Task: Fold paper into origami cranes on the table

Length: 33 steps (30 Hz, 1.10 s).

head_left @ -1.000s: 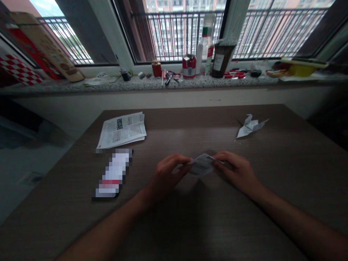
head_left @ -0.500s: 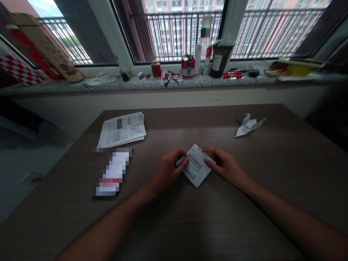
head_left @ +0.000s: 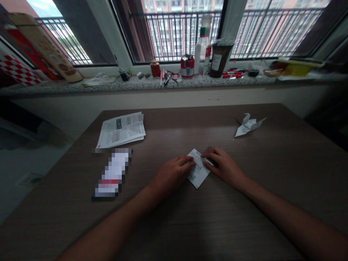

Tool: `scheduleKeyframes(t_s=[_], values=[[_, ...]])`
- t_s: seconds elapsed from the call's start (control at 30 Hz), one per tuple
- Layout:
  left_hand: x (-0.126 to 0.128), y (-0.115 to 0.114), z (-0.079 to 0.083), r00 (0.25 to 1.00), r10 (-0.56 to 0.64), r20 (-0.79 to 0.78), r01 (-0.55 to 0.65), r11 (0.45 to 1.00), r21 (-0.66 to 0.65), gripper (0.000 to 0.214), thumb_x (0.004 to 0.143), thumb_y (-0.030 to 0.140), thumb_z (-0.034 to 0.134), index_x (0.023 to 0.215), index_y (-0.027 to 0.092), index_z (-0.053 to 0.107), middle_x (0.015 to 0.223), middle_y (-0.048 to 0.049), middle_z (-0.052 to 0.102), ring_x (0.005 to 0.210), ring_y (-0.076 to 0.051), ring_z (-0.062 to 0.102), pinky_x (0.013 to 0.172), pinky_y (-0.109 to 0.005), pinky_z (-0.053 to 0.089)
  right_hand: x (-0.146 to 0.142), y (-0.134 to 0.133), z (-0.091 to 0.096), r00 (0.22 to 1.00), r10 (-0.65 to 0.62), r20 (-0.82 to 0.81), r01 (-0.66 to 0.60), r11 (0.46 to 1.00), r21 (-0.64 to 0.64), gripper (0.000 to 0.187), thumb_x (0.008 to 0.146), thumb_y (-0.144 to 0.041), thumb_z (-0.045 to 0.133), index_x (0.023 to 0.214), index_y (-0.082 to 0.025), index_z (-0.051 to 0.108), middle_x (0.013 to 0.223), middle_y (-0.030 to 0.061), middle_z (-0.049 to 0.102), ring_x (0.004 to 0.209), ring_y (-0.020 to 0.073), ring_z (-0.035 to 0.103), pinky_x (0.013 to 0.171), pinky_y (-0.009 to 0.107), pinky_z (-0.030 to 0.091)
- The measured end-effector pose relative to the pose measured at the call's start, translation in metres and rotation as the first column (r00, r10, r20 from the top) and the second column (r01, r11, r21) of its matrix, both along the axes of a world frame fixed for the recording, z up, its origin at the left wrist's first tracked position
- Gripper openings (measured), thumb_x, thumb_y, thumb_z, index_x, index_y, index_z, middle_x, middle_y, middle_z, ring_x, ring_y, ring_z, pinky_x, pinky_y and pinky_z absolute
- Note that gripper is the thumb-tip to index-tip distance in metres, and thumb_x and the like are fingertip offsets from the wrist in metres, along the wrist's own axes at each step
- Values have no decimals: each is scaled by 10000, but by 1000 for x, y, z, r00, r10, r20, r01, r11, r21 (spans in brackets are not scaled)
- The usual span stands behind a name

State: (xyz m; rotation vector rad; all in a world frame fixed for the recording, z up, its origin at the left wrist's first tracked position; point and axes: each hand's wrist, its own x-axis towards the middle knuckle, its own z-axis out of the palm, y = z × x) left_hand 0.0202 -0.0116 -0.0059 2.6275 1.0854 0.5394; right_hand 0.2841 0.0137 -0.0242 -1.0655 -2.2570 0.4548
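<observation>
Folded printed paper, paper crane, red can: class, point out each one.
folded printed paper (head_left: 200, 175), head view, bare lower half
paper crane (head_left: 248, 125), head view, its body
red can (head_left: 187, 67), head view, its side

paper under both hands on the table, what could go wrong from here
First, the paper lies loose on the smooth table, pinned only by the left hand over its left edge and the right hand at its upper right edge. Uneven pressure could let it slide and skew the crease. Second, the left hand hides that edge, so layers there might sit misaligned without being noticed.
</observation>
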Motion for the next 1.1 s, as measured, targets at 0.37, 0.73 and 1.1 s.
scheduleKeyframes(t_s=[0.37,0.73,1.1], values=[[2,-10,0,999,38,-32,-39,999,-19,439,997,314,661,1426,256,587,1512,-109,559,1267,-317,638,1025,-493,570,6,2,7,997,72,0,-72,996,-45,251,993,-264,648,1238,-255,703,1144,106,657,1073,266,644,934,461,556],[0,-7,3,1000,2,-26,-4,997,-77,437,1001,218,639,1434,218,581,1566,-118,512,1428,-293,506,1164,-518,460,39,10,23,958,276,70,-265,954,-142,367,962,-207,677,1323,-273,663,1276,90,638,1207,244,610,1041,436,526],[-1,-4,0,1000,-27,-7,27,997,-77,368,1007,216,630,1373,209,601,1561,-133,508,1417,-304,513,1121,-517,501,38,12,23,954,300,-13,-298,941,-160,198,1020,-255,619,1189,-271,721,1237,70,673,1156,214,651,999,396,550]])
